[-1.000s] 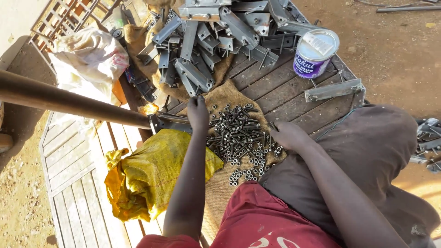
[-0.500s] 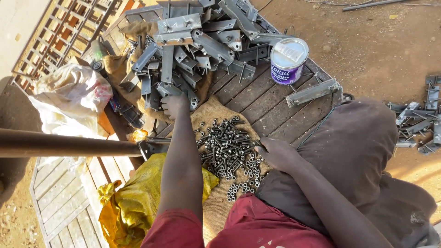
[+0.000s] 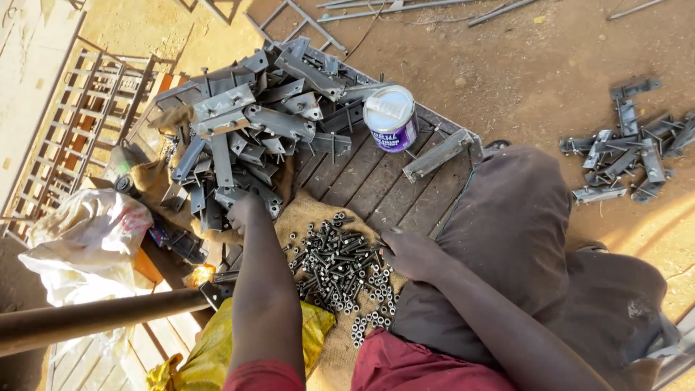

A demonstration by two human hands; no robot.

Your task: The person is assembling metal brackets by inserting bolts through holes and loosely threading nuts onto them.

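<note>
Left hand (image 3: 246,211) curled at the near edge of the bracket pile (image 3: 246,130), grip unclear. Right hand (image 3: 407,252) rests loosely spread just right of the bolts (image 3: 337,264), which lie between both hands, below the pile.

Head view — steeply down, close.

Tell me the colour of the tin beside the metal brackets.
The tin has a white lid and a purple side with a white band, seen in the head view.
</note>
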